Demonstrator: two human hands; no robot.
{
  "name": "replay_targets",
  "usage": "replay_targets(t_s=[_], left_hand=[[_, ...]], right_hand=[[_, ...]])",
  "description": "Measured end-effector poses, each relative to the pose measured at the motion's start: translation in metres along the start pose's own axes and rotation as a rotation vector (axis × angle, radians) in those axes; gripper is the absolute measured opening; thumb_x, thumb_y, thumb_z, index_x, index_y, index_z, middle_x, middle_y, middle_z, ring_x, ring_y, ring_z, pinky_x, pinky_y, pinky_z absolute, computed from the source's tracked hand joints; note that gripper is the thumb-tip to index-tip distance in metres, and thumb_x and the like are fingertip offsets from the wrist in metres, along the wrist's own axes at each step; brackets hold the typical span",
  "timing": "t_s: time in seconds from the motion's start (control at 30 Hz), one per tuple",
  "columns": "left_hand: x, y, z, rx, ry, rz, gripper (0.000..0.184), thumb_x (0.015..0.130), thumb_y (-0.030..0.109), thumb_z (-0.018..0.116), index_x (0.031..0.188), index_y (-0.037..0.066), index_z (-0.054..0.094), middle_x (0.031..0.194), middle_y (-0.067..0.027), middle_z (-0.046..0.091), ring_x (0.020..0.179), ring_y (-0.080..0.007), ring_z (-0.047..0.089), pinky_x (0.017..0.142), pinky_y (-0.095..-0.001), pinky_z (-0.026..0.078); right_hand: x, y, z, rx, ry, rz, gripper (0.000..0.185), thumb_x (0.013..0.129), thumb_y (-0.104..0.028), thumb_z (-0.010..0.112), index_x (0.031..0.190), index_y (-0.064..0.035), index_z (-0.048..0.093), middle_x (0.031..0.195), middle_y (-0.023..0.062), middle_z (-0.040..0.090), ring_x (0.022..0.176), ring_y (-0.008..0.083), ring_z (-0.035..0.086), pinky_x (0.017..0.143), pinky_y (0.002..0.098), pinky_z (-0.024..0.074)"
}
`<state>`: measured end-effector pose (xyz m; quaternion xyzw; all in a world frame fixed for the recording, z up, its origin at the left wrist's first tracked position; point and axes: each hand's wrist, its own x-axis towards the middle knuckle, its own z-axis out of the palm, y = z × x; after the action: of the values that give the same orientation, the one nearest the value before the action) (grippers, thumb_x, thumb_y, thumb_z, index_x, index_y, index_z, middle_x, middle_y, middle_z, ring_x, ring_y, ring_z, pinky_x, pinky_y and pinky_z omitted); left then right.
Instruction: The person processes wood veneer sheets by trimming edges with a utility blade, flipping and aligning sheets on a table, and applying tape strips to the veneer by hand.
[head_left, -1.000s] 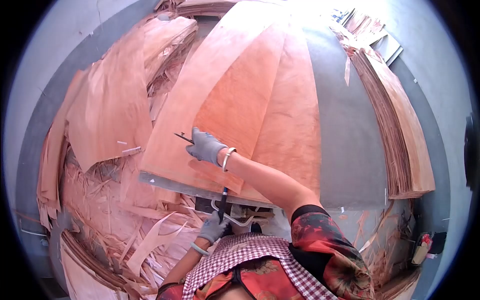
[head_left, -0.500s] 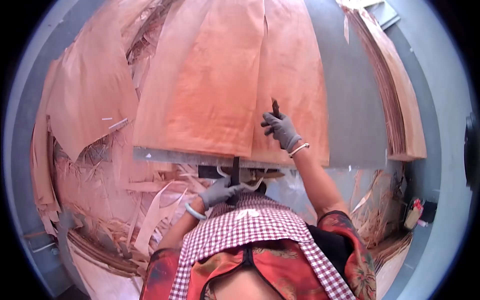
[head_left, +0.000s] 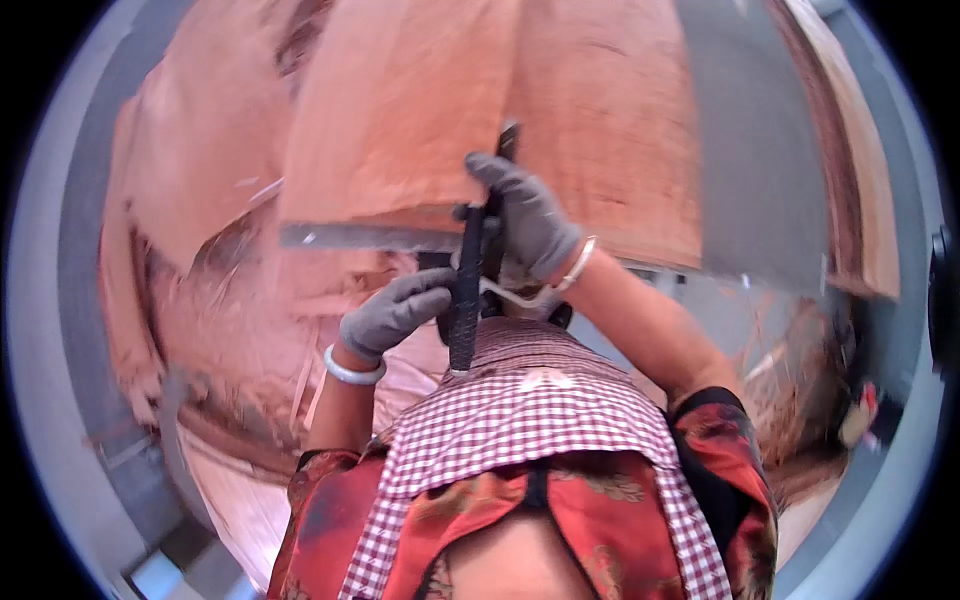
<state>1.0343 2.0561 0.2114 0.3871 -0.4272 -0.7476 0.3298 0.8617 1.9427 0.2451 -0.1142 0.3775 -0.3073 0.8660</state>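
Observation:
My left hand point(head_left: 385, 315), in a grey glove, closes on a long, flat black bar point(head_left: 464, 310) that stands roughly upright in front of the checked apron. Just right of it, my gloved right hand point(head_left: 530, 215) is wrapped round a dark, narrow tool point(head_left: 508, 140) whose end sticks up past the fingers. The tool's lower part sits close to the bar's upper end; whether they touch I cannot tell. Both hands are over the near edge of the bench, where orange-brown wood veneer sheets point(head_left: 610, 130) lie side by side.
A grey bench surface point(head_left: 755, 150) shows right of the sheets, with a veneer stack point(head_left: 860, 170) beyond it. More veneer point(head_left: 200, 150) lies on the left. Torn veneer scraps point(head_left: 240, 320) cover the area below the bench edge.
My right hand has come back from above the veneer to beside my left hand, bringing the dark tool. The left hand and bar have risen slightly; the view has shifted.

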Motion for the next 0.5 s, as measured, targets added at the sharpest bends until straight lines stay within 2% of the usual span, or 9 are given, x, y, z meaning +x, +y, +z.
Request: replay_targets(t_s=[0.03, 0.1, 0.2, 0.27, 0.3, 0.33, 0.37, 0.43, 0.5], left_hand=[[-0.009, 0.004, 0.000, -0.042, 0.028, 0.142, 0.038, 0.092, 0.030, 0.048, 0.110, -0.003, 0.052, 0.082, -0.0066, 0.060, 0.071, -0.0143, 0.058, 0.063, -0.0254, 0.047], [-0.028, 0.011, -0.010, -0.229, 0.215, 0.265, 0.040, 0.092, 0.033, 0.047, 0.109, -0.003, 0.053, 0.080, -0.0093, 0.061, 0.069, -0.0176, 0.060, 0.063, -0.0276, 0.048], [-0.049, 0.007, -0.026, -0.030, 0.577, 0.291, 0.034, 0.093, 0.028, 0.046, 0.108, -0.002, 0.053, 0.086, -0.0104, 0.064, 0.077, -0.0198, 0.064, 0.068, -0.0296, 0.052], [-0.065, 0.003, -0.033, -0.099, 0.736, 0.338, 0.030, 0.094, 0.023, 0.044, 0.109, -0.001, 0.053, 0.089, -0.0104, 0.064, 0.081, -0.0204, 0.065, 0.072, -0.0317, 0.054], [-0.071, -0.002, -0.040, -0.229, 0.722, 0.355, 0.030, 0.094, 0.023, 0.044, 0.109, -0.001, 0.053, 0.089, -0.0105, 0.064, 0.081, -0.0205, 0.065, 0.072, -0.0320, 0.054], [-0.073, -0.008, -0.049, -0.361, 0.696, 0.373, 0.030, 0.094, 0.022, 0.044, 0.110, -0.001, 0.053, 0.090, -0.0107, 0.064, 0.080, -0.0207, 0.065, 0.072, -0.0323, 0.054], [-0.074, -0.014, -0.057, -0.493, 0.661, 0.394, 0.029, 0.094, 0.022, 0.044, 0.110, -0.001, 0.053, 0.090, -0.0108, 0.064, 0.080, -0.0208, 0.065, 0.072, -0.0326, 0.054], [-0.074, -0.017, -0.064, -0.514, 0.637, 0.421, 0.031, 0.094, 0.022, 0.045, 0.112, -0.001, 0.053, 0.092, -0.0120, 0.064, 0.082, -0.0229, 0.064, 0.074, -0.0349, 0.053], [-0.068, -0.011, -0.059, -0.501, 0.701, 0.386, 0.033, 0.093, 0.027, 0.045, 0.112, 0.001, 0.053, 0.090, -0.0119, 0.064, 0.082, -0.0236, 0.064, 0.072, -0.0349, 0.052]], right_hand=[[-0.003, -0.005, 0.014, -0.036, -0.013, -0.043, 0.024, 0.079, -0.029, 0.065, 0.093, -0.0115, 0.055, 0.079, 0.0081, 0.061, 0.055, 0.0180, 0.057, 0.048, 0.0307, 0.0508], [-0.013, -0.026, 0.045, -0.068, -0.198, -0.102, 0.020, 0.080, -0.026, 0.063, 0.089, -0.0120, 0.051, 0.071, 0.0075, 0.060, 0.054, 0.0179, 0.058, 0.040, 0.0311, 0.0480], [-0.014, -0.037, 0.072, 0.010, -0.496, -0.180, 0.017, 0.083, -0.024, 0.060, 0.091, -0.0116, 0.051, 0.068, 0.0070, 0.059, 0.051, 0.0159, 0.057, 0.037, 0.0306, 0.0466], [-0.022, -0.053, 0.086, -0.002, -0.583, -0.163, 0.015, 0.085, -0.023, 0.057, 0.093, -0.0106, 0.052, 0.069, 0.0076, 0.060, 0.051, 0.0149, 0.056, 0.041, 0.0281, 0.0481], [-0.028, -0.058, 0.095, -0.006, -0.619, -0.153, 0.015, 0.086, -0.023, 0.056, 0.094, -0.0101, 0.053, 0.070, 0.0079, 0.061, 0.051, 0.0144, 0.056, 0.044, 0.0269, 0.0489], [-0.038, -0.060, 0.107, -0.183, -0.444, -0.376, 0.018, 0.089, -0.026, 0.051, 0.090, -0.0084, 0.053, 0.068, 0.0056, 0.059, 0.049, 0.0107, 0.052, 0.042, 0.0223, 0.0452], [-0.047, -0.074, 0.102, -0.254, -0.478, -0.406, 0.021, 0.091, -0.027, 0.048, 0.093, -0.0069, 0.053, 0.072, 0.0047, 0.058, 0.051, 0.0090, 0.051, 0.042, 0.0209, 0.0440], [-0.063, -0.103, 0.094, -0.391, -0.542, -0.475, 0.027, 0.094, -0.029, 0.042, 0.099, -0.0039, 0.052, 0.079, 0.0029, 0.057, 0.057, 0.0057, 0.049, 0.042, 0.0180, 0.0418], [-0.079, -0.126, 0.085, -0.503, -0.643, -0.634, 0.028, 0.095, -0.024, 0.040, 0.108, -0.0005, 0.048, 0.084, 0.0029, 0.054, 0.061, 0.0059, 0.046, 0.051, 0.0167, 0.0406]])
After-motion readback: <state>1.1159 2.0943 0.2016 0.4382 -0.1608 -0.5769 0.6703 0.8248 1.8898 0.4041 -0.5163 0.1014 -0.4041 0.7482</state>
